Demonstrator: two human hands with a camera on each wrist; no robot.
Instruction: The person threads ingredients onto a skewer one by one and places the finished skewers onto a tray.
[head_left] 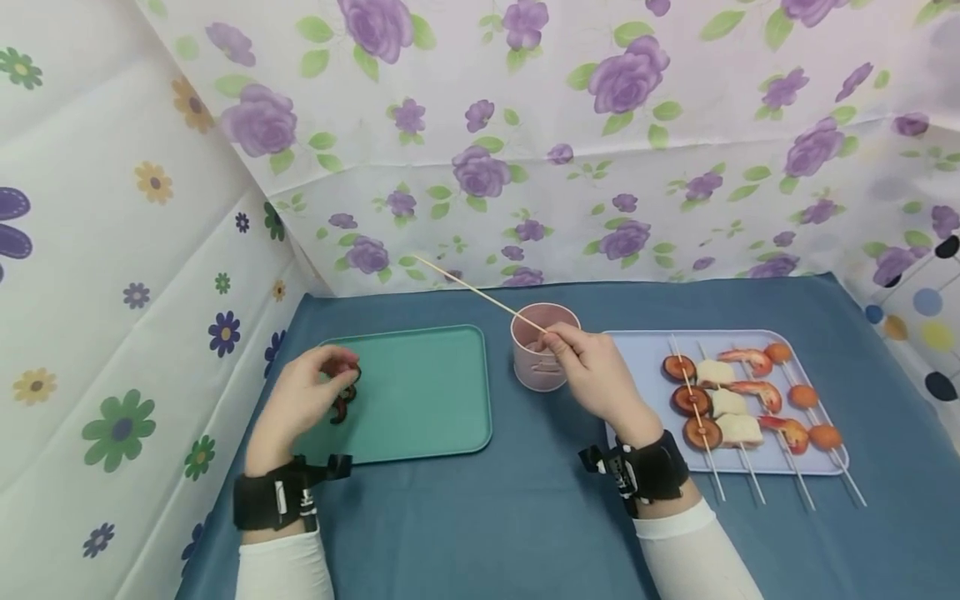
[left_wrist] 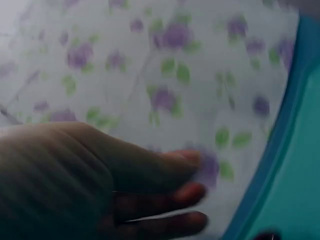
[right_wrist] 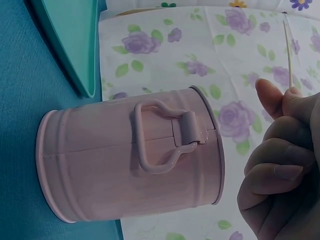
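Observation:
My right hand (head_left: 600, 371) pinches a thin wooden skewer (head_left: 480, 293) by one end, between thumb and fingers. The skewer slants up and left past the rim of a pink metal bucket (head_left: 540, 377); in the right wrist view the bucket (right_wrist: 130, 157) shows a folding side handle. Over the left part of a green tray (head_left: 420, 400) is my left hand (head_left: 303, 392), fingers bent and thumb apart from them. Dark reddish-brown curled pieces (head_left: 340, 410) lie on the tray just under it, partly covered. The left wrist view shows nothing between thumb and fingers.
To the right, a pale lavender tray (head_left: 637, 350) bears several loaded skewers: brown mushroom slices (head_left: 690, 400), whitish blocks (head_left: 738, 429), shrimp (head_left: 757, 392) and orange balls (head_left: 802, 396). Their sticks jut over its front edge. A blue cloth (head_left: 480, 525) covers the table; flowered curtains (head_left: 480, 125) hang behind.

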